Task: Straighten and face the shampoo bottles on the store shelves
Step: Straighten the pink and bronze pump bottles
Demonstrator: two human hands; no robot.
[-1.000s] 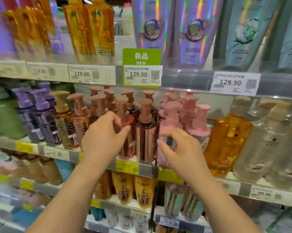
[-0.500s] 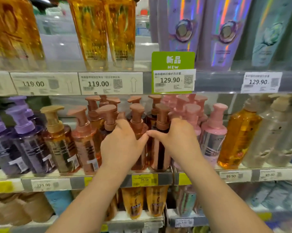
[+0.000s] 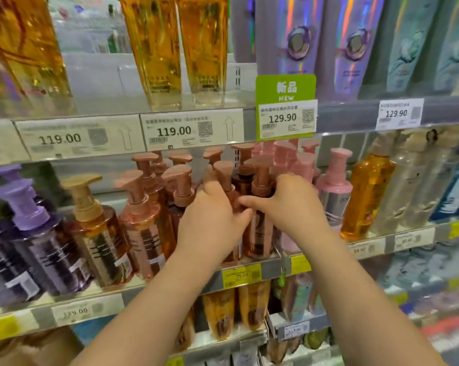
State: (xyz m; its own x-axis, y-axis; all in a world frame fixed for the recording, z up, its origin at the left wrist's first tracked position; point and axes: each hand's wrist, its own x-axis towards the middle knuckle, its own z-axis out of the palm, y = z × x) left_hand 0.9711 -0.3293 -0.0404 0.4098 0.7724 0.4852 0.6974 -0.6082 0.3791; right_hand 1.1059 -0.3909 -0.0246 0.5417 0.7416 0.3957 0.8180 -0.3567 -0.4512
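Note:
Several copper-brown pump bottles of shampoo stand on the middle shelf (image 3: 265, 270). My left hand (image 3: 210, 223) wraps one front copper bottle (image 3: 227, 180), whose pump head rises above my fingers. My right hand (image 3: 289, 204) grips the copper bottle beside it (image 3: 260, 233), fingers round its neck and shoulder. The thumbs of both hands nearly touch between the two bottles. A rose-gold bottle (image 3: 141, 228) stands just left of my left hand, and pink pump bottles (image 3: 334, 191) stand just right of my right hand.
Purple pump bottles (image 3: 35, 247) and an amber-gold one (image 3: 96, 233) fill the shelf's left; an orange bottle (image 3: 365, 191) and clear ones sit right. Tall amber bottles (image 3: 154, 48) and holographic tubes (image 3: 297, 35) stand above, behind price tags (image 3: 191, 130). Lower shelves hold more bottles.
Both hands have moved up and inward from the shelf front and closed around the two front copper bottles. The view has shifted closer and to the left.

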